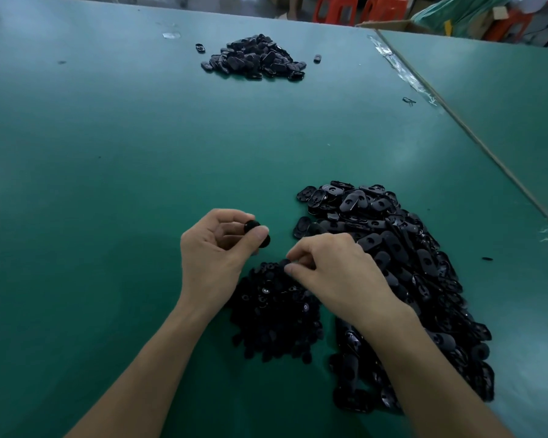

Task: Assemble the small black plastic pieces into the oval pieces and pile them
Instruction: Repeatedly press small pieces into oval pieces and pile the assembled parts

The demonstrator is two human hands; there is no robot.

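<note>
Left hand (217, 248): an oval piece (257, 233) is pinched, lifted clear of the worktop (108, 153), likely for fitting.
Far pile (255, 56): finished ones, seemingly, set well apart.
Small-piece heap (276, 317): laid beneath both hands.
Right hand (332, 270): a small piece (285, 263) is pinched over it, not yet mated.
Oval heap (402, 279): stock within reach, rightward.

Nothing legible is showing anywhere: no words, brands or numbers are appearing on the oval pieces (389, 245) or the green table (108, 153). The cardboard box (389, 25) at the far edge is giving no readable print either (too blurred to tell).
</note>
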